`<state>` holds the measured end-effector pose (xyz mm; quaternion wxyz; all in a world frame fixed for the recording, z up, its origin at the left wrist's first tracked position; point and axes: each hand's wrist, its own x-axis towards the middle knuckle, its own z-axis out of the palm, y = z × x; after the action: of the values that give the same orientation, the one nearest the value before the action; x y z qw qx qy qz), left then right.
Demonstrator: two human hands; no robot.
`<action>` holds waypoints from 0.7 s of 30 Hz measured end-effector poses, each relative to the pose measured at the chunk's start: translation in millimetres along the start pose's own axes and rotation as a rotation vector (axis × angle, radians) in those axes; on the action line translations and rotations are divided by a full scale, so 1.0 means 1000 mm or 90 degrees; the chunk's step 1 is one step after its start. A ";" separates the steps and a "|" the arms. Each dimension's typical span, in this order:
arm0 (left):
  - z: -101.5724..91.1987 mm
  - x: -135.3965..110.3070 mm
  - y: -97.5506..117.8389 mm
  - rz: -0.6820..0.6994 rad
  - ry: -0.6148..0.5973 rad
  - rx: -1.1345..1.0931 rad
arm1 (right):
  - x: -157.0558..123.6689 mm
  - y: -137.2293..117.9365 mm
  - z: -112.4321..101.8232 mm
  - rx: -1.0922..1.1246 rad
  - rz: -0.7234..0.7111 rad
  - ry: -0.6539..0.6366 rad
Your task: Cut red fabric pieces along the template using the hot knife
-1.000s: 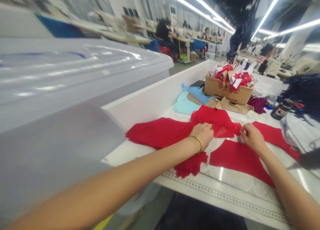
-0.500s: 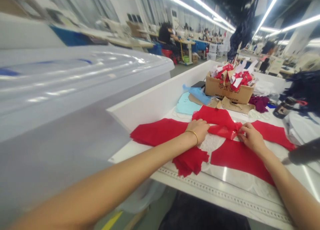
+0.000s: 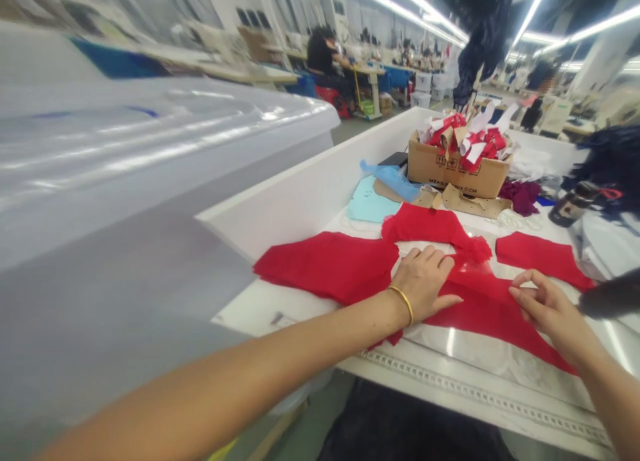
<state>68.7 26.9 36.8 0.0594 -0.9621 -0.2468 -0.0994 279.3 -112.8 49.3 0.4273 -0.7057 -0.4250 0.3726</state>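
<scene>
1. My left hand [image 3: 423, 284], a gold bangle [image 3: 403, 303] at its wrist, lies flat with the fingers spread, pressing on the sheer red fabric [image 3: 480, 301]. That fabric runs under the hand, well in front of the cardboard carton [image 3: 457, 167].
2. My right hand [image 3: 547, 307] is curved, its fingers raised at the fabric's edge, front-right of the carton. I cannot tell whether it pinches anything.
3. The fabric lies over white lace [image 3: 480, 344] on the white worktop [image 3: 280, 314]. It looks slippery, so any drag from my left hand could bunch or shift it.
4. Three more red panels lie nearer the carton: one [image 3: 325, 264] front-left, one [image 3: 430, 224] straight ahead and one [image 3: 543, 261] front-right. A careless sweep of my forearm could push them out of place.
5. Just before the carton are pale blue cloth [image 3: 367, 204] and tan card templates [image 3: 470, 201]; right of it is plum cloth [image 3: 523, 197].
6. Red-and-white scraps [image 3: 465, 131] fill the carton. Far beyond it, a seated worker [image 3: 323, 54] sits at a bench.
</scene>
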 end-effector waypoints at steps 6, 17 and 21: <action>0.015 0.018 0.024 0.103 0.064 0.032 | -0.020 0.007 -0.010 0.097 0.064 0.025; 0.009 -0.030 -0.004 0.179 0.205 0.135 | -0.055 0.043 -0.034 -0.106 0.064 0.041; 0.004 -0.050 -0.001 0.202 0.256 0.138 | -0.060 0.059 -0.037 -0.158 0.039 0.080</action>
<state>26.2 5.7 22.0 0.2245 -0.9378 -0.0856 -0.2505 306.9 -194.3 17.7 0.3511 -0.7877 -0.4184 0.2849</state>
